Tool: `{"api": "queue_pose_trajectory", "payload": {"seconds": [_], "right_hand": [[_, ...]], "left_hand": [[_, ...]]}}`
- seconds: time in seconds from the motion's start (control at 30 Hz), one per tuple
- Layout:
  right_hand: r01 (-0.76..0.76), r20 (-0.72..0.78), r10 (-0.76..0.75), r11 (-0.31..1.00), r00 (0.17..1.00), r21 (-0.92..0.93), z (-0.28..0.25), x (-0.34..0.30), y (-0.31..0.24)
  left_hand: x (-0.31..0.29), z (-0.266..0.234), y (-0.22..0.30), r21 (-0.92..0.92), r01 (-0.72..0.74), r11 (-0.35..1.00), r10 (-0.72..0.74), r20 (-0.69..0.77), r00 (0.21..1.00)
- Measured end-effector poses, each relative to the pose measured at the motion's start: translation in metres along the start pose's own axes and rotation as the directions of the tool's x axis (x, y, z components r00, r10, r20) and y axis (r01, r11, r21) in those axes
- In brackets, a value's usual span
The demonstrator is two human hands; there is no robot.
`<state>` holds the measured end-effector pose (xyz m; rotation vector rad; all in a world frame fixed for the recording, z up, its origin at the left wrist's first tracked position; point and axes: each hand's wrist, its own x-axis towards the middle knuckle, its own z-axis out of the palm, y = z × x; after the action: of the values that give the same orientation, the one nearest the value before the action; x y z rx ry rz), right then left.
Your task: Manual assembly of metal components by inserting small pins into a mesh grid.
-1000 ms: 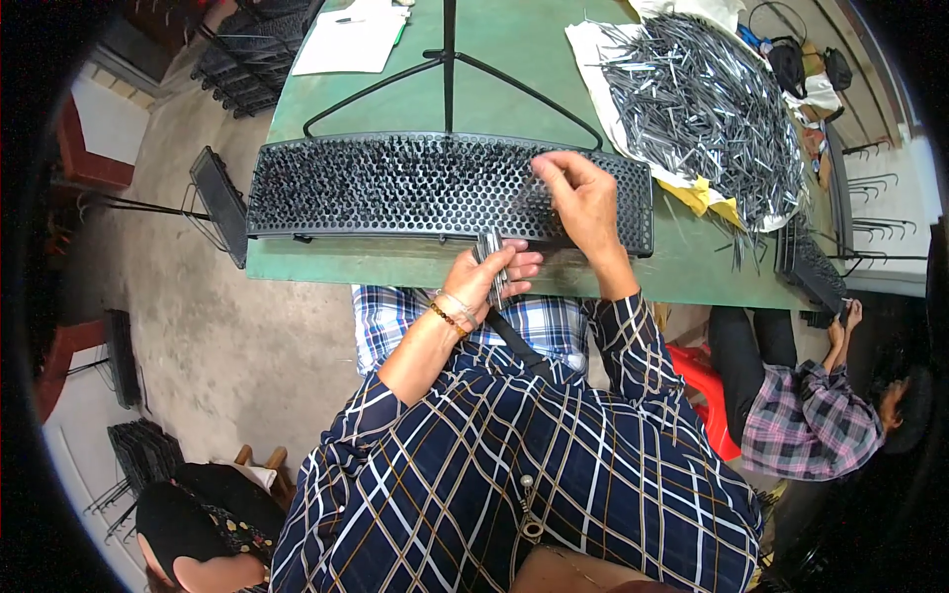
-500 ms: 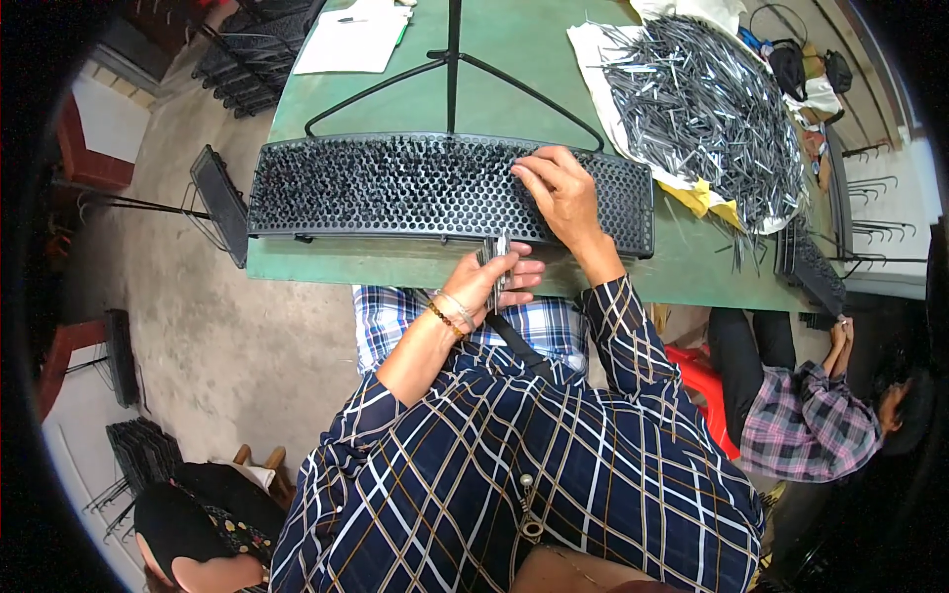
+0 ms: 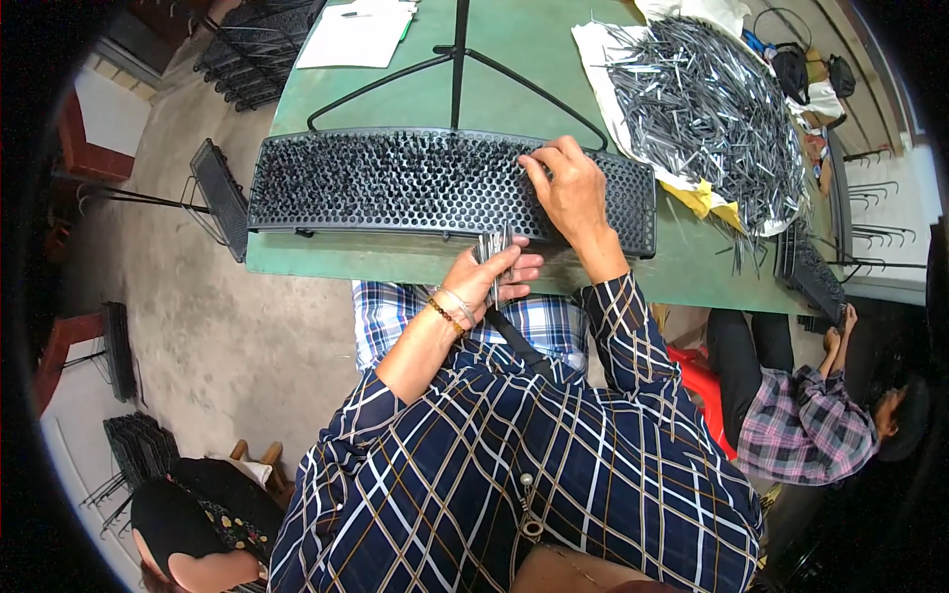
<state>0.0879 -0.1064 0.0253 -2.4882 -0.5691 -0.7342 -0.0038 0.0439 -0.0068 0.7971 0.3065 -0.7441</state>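
The left hand grips a small bundle of metal pins at the table edge — kept ready; the right hand pinches closed over the perforated black rack — apparently seating a pin.

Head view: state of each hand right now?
Left hand: closed on a small bundle of metal pins.
Right hand: fingers pinched at the perforated black rack; whether they hold a pin cannot be told.
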Motion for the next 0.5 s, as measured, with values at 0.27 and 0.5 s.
{"api": "queue_pose_trajectory", "payload": {"seconds": [0.27,0.5], "right_hand": [[0.033,0.091,-0.046,0.991,0.995,0.133,0.002,0.002,-0.001],[-0.013,0.109,-0.004,0.988,0.994,0.153,-0.002,-0.008,-0.003]], "left_hand": [[-0.001,-0.005,-0.001,-0.001,-0.015,1.000,0.015,-0.029,0.999],[0.000,-0.006,-0.001,-0.017,-0.028,0.999,0.028,-0.019,0.999]]}}
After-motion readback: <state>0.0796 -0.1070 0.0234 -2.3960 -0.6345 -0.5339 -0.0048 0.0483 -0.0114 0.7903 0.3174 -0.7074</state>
